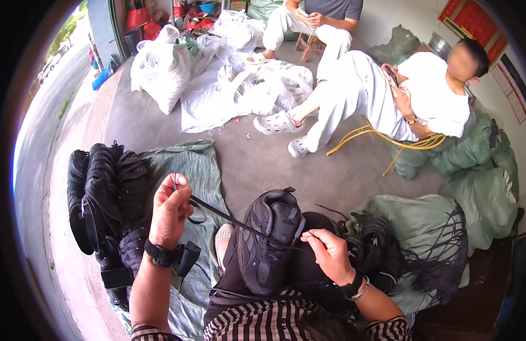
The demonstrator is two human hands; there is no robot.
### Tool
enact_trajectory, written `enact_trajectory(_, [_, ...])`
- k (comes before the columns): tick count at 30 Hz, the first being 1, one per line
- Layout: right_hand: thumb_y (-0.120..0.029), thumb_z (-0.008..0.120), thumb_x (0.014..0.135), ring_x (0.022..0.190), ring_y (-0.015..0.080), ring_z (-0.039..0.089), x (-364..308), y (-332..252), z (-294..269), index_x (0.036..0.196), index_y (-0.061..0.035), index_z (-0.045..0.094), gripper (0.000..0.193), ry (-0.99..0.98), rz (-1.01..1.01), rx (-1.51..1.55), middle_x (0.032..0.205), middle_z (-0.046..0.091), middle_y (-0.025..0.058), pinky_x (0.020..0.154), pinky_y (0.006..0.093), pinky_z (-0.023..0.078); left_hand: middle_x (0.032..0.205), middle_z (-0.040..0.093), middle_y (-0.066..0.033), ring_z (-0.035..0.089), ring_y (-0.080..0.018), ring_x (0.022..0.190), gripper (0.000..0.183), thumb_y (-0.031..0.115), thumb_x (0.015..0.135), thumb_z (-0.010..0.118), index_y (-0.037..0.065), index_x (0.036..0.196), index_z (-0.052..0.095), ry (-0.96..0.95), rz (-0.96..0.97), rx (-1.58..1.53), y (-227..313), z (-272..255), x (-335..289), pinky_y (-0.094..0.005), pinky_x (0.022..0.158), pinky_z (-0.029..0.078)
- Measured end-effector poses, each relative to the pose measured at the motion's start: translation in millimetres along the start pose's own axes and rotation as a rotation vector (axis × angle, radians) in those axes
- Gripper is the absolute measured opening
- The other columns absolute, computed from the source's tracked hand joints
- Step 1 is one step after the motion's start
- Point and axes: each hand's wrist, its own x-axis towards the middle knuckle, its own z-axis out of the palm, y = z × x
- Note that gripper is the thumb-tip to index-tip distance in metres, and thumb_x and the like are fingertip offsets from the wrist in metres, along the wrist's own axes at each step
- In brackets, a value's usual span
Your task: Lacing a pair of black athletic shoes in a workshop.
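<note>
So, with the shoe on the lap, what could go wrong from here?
The dark shoe rests on the lap; neither the left hand nor the right hand grips it, so a hard pull might tip it. The left hand holds the dark lace out to the left, so it could pull through unevenly. The dark cords on the green sack lie bunched and may tangle.

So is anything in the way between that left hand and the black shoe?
Nothing that I can see blocks it. Between the left hand and the black shoe there's just the dark lace, which the hand pinches; it stretches across to the shoe's front.
</note>
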Motion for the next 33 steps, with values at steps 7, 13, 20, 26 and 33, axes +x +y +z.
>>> enact_trajectory(7, [-0.008,0.067,0.084,0.062,0.0042,0.054,-5.7,14.9,-27.4,0.084,0.0015,0.064,0.01,-0.183,0.088,-0.088,0.068,0.064,0.0036,0.057,0.0207,0.045,0.067,0.04,0.011,0.029,0.0015,0.05,0.014,0.003,0.083,0.057,0.013,0.092,0.052,0.07,0.119,0.049,18.4,-5.8,-8.9,-0.0159,0.045,0.024])
enact_trajectory(13, [-0.008,0.063,0.088,0.064,0.0058,0.059,-3.8,3.5,-25.9,0.089,0.0025,0.064,0.01,-0.137,0.295,0.074,0.073,0.065,0.0017,0.059,0.0203,0.048,0.072,0.043,0.009,0.032,0.0001,0.052,0.01,0.006,0.087,0.054,0.011,0.096,0.053,0.044,0.079,0.303,-7.1,-29.4,-16.7,-0.0164,0.046,0.029])
enact_trajectory(20, [-0.009,0.067,0.082,0.065,0.0255,0.065,-1.2,-14.0,7.9,0.095,-0.0042,0.062,0.015,-0.283,-0.436,-0.455,0.077,0.066,0.0096,0.054,0.0304,0.051,0.074,0.05,0.0075,0.042,-0.0002,0.063,0.006,0.01,0.092,0.057,0.005,0.095,0.057,-0.179,-0.079,0.469,-58.7,-5.9,-42.6,-0.0162,0.054,0.034])
enact_trajectory(26, [-0.011,0.066,0.082,0.063,0.0257,0.064,1.2,-8.7,14.9,0.095,-0.0049,0.058,0.016,-0.27,-0.458,-0.594,0.074,0.064,0.0085,0.052,0.0315,0.049,0.077,0.051,0.0074,0.044,-0.002,0.064,0.008,0.011,0.094,0.054,0.006,0.098,0.058,-0.387,-0.128,0.522,-95.4,13.5,-61.6,-0.0178,0.059,0.039])
enact_trajectory(33, [-0.006,0.063,0.088,0.056,0.0027,0.051,7.0,-3.3,-12.8,0.099,0.0011,0.067,0.013,-0.177,0.151,0.027,0.071,0.064,0.0,0.049,0.0191,0.043,0.062,0.036,0.0076,0.027,-0.0033,0.05,0.008,0.013,0.093,0.052,0.01,0.1,0.055,-0.022,-0.159,0.076,-31.5,-35.0,-20.1,-0.02,0.048,0.027])
